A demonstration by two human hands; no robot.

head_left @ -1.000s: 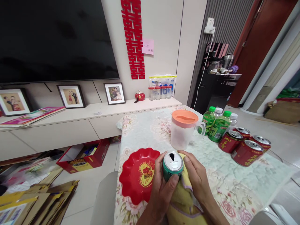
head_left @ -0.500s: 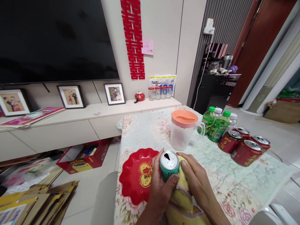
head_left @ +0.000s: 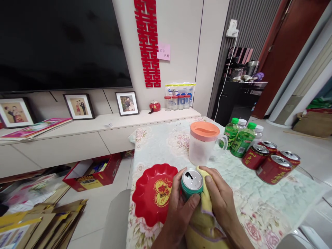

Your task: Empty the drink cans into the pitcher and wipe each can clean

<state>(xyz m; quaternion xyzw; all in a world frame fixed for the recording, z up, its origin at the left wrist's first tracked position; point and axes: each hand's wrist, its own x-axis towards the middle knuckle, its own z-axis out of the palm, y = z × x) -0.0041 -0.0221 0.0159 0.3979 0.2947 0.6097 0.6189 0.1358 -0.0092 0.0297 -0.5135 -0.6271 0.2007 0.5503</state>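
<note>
My left hand (head_left: pixel 178 207) is closed around a green drink can (head_left: pixel 192 183) with an opened silver top, held almost upright over the near side of the table. A yellow cloth (head_left: pixel 207 204) with purple edging is gripped by my right hand (head_left: pixel 220 195), which presses it against the can's right side. The cloth's lower part hangs down between my forearms. Just left of my hands lies a red scalloped plate (head_left: pixel 144 188) with a gold print. Beyond the can stands a clear pitcher (head_left: pixel 201 152) with an orange lid. The can's lower part is hidden by my fingers.
Several red cans (head_left: pixel 273 169) and several bottles with green or white caps (head_left: pixel 242 140) stand on the right of the flowered tablecloth (head_left: pixel 160 141). Behind it runs a low cabinet (head_left: pixel 103 126) with framed photos and jars. Flattened cardboard (head_left: pixel 52 224) lies on the floor at left.
The can has shifted slightly right and its top has turned, so the opening sits at a different angle. My right hand and the cloth have moved a little along its side.
</note>
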